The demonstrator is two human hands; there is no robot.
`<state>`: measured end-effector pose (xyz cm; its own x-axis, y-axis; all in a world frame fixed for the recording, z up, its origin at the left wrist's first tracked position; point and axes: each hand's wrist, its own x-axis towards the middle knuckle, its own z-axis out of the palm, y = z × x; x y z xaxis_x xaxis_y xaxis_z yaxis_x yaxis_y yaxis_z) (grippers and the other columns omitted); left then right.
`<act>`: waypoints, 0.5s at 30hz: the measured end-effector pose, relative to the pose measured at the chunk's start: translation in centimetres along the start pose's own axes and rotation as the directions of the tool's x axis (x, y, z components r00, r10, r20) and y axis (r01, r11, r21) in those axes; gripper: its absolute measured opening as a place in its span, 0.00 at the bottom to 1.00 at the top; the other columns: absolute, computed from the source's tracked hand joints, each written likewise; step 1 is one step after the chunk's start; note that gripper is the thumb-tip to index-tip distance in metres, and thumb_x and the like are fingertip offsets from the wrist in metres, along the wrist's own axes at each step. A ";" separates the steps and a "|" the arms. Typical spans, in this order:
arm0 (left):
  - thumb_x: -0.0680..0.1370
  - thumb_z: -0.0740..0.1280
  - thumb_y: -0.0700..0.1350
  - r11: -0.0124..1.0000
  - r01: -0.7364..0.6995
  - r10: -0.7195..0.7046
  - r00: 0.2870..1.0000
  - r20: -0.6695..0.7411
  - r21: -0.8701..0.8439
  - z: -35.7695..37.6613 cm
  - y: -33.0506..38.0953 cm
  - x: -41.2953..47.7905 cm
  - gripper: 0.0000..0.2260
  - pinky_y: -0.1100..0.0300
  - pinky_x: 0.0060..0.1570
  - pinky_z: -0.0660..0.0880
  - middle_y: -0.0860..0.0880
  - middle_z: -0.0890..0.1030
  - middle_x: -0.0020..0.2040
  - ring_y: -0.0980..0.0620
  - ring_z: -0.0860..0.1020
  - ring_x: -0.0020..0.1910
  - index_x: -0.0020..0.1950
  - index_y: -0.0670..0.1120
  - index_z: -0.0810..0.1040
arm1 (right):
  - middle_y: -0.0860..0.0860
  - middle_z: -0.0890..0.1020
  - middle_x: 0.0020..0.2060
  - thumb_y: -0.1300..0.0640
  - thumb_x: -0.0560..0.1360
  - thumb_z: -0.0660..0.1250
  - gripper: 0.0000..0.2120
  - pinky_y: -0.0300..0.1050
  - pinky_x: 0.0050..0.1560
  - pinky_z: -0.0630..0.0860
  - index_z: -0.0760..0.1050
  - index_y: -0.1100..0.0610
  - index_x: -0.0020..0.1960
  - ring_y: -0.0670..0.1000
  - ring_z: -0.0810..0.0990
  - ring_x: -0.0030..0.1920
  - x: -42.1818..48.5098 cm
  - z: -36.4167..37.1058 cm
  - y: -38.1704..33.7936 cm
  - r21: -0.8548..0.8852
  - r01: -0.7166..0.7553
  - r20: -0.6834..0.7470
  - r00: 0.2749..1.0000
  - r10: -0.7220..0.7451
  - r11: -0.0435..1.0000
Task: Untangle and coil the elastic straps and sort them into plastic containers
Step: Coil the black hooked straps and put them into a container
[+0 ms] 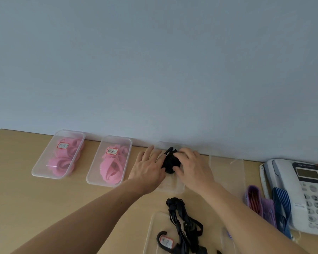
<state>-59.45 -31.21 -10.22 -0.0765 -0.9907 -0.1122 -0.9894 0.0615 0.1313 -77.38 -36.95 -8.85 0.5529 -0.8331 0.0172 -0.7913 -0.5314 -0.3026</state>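
Your R hand (193, 166) grip clamped on black strap coil (170, 162) in clear tub (172, 186); L hand (148, 167) grip apart, beside coil.

Digits on telephone (301, 197) keys

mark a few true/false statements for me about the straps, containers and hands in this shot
1. The right hand grips a black strap bundle over a clear container. True.
2. The left container and second container hold blue straps. False: both hold pink straps.
3. A telephone sits at the right end of the table. True.
4. The left hand holds the purple strap. False: its straight fingers touch the black strap bundle; the purple strap lies by the telephone.
5. The tangled black straps lie among pink straps. False: they lie on a separate near container.
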 end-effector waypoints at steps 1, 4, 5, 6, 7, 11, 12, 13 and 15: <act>0.82 0.52 0.54 1.000 -0.002 0.002 1.000 0.002 -0.011 -0.4 0.1 -0.1 0.25 0.47 0.75 0.51 0.50 0.60 0.78 0.44 0.49 0.79 0.78 0.49 0.57 | 0.47 0.73 0.64 0.49 0.75 0.67 0.20 0.46 0.58 0.74 0.73 0.51 0.66 0.53 0.73 0.58 -0.5 -0.4 -0.3 -0.013 -0.004 -0.011 1.000 0.004 1.000; 0.82 0.53 0.52 0.999 -0.020 0.020 1.000 -0.004 -0.028 -1.8 0.2 -0.9 0.25 0.48 0.76 0.50 0.50 0.59 0.78 0.45 0.47 0.79 0.78 0.49 0.56 | 0.48 0.71 0.67 0.51 0.76 0.65 0.22 0.48 0.60 0.73 0.71 0.51 0.69 0.53 0.72 0.62 -2.4 -1.9 -1.5 -0.064 -0.012 -0.036 0.999 0.010 0.998; 0.81 0.54 0.51 0.999 -0.037 0.037 0.999 -0.006 -0.033 -2.2 0.2 -1.2 0.25 0.48 0.76 0.50 0.51 0.58 0.78 0.45 0.47 0.79 0.78 0.49 0.57 | 0.48 0.71 0.67 0.51 0.76 0.65 0.22 0.49 0.60 0.73 0.70 0.52 0.69 0.53 0.71 0.63 -3.2 -2.4 -1.9 -0.083 -0.019 -0.045 0.999 0.015 0.996; 0.81 0.55 0.50 0.997 -0.058 0.058 0.998 -0.007 -0.045 -2.6 0.3 -1.7 0.25 0.49 0.75 0.50 0.51 0.59 0.78 0.45 0.48 0.79 0.78 0.49 0.58 | 0.49 0.71 0.67 0.51 0.76 0.64 0.22 0.49 0.60 0.73 0.71 0.52 0.69 0.54 0.71 0.64 -4.2 -2.8 -2.4 -0.094 -0.033 -0.053 0.998 0.028 0.995; 0.81 0.55 0.50 0.995 -0.079 0.079 0.997 -0.012 -0.063 -3.0 0.5 -2.2 0.24 0.50 0.75 0.50 0.51 0.59 0.78 0.46 0.49 0.79 0.77 0.49 0.59 | 0.49 0.71 0.67 0.51 0.76 0.64 0.22 0.49 0.60 0.73 0.71 0.52 0.69 0.54 0.70 0.64 -5.2 -3.0 -2.8 -0.101 -0.053 -0.056 0.997 0.048 0.993; 0.80 0.57 0.48 0.972 -0.193 0.188 0.981 -0.049 -0.134 -3.6 0.8 -5.2 0.23 0.51 0.74 0.55 0.52 0.62 0.77 0.48 0.53 0.77 0.76 0.49 0.64 | 0.48 0.71 0.67 0.50 0.79 0.61 0.20 0.47 0.65 0.69 0.71 0.52 0.69 0.52 0.68 0.66 -9.6 -3.0 -4.6 -0.083 -0.155 -0.005 0.988 0.155 0.984; 0.80 0.58 0.48 0.963 -0.231 0.225 0.973 -0.059 -0.138 -3.4 0.8 -6.0 0.23 0.52 0.73 0.57 0.52 0.64 0.76 0.49 0.54 0.77 0.76 0.49 0.65 | 0.47 0.72 0.66 0.49 0.79 0.60 0.19 0.47 0.65 0.68 0.71 0.52 0.69 0.51 0.68 0.65 -10.7 -2.7 -5.1 -0.068 -0.189 0.013 0.982 0.190 0.980; 0.80 0.58 0.48 0.952 -0.270 0.264 0.963 -0.060 -0.141 -3.2 0.8 -6.8 0.22 0.53 0.72 0.59 0.53 0.65 0.75 0.50 0.56 0.76 0.75 0.50 0.67 | 0.47 0.73 0.65 0.49 0.79 0.60 0.19 0.46 0.64 0.69 0.72 0.52 0.68 0.51 0.68 0.64 -11.9 -2.4 -5.6 -0.059 -0.225 0.030 0.973 0.227 0.973; 0.80 0.58 0.47 0.929 -0.333 0.333 0.942 -0.025 -0.159 -2.6 1.0 -8.1 0.21 0.56 0.70 0.60 0.54 0.68 0.73 0.51 0.59 0.74 0.73 0.51 0.69 | 0.48 0.74 0.63 0.48 0.79 0.61 0.18 0.47 0.62 0.70 0.72 0.52 0.67 0.52 0.70 0.63 -14.2 -1.7 -6.4 -0.060 -0.302 0.068 0.950 0.305 0.952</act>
<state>-59.52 -23.43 -6.66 -0.3989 -0.9162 -0.0378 -0.8745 0.3676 0.3165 -80.63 -21.96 -5.57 0.3013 -0.9431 -0.1408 -0.9352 -0.2635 -0.2364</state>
